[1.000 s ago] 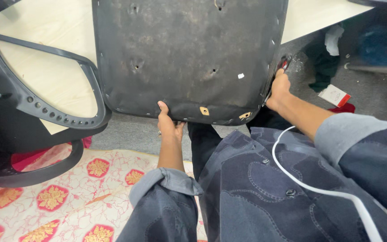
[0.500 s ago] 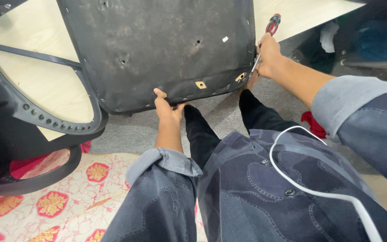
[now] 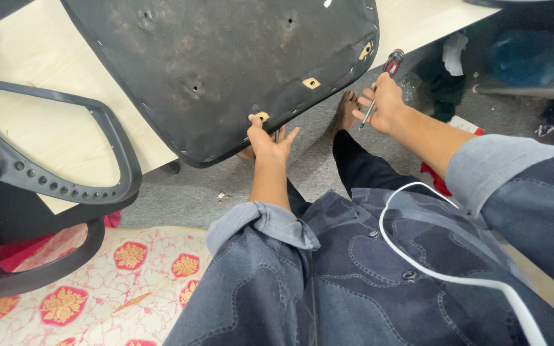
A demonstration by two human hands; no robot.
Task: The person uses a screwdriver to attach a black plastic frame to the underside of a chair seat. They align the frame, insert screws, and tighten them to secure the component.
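Note:
A black chair seat pad [image 3: 226, 70] lies underside up over a pale wooden board [image 3: 46, 134], its near edge overhanging the grey floor. My left hand [image 3: 269, 140] grips that near edge, thumb on top next to a small tan patch. My right hand [image 3: 385, 102] is off the pad to the right and holds a screwdriver [image 3: 381, 83] with a red and black handle, its shaft pointing down between the fingers. My bare foot [image 3: 346, 110] rests on the floor between the two hands.
A black plastic chair back frame [image 3: 52, 186] with a row of holes lies at the left. A red and white patterned mat [image 3: 104, 288] covers the floor at lower left. Cloth and clutter [image 3: 514, 57] sit at upper right. A white cable [image 3: 444, 269] crosses my lap.
The seat pad has swung up and to the right. My right hand has come off its corner with the screwdriver; my left hand still holds the near edge.

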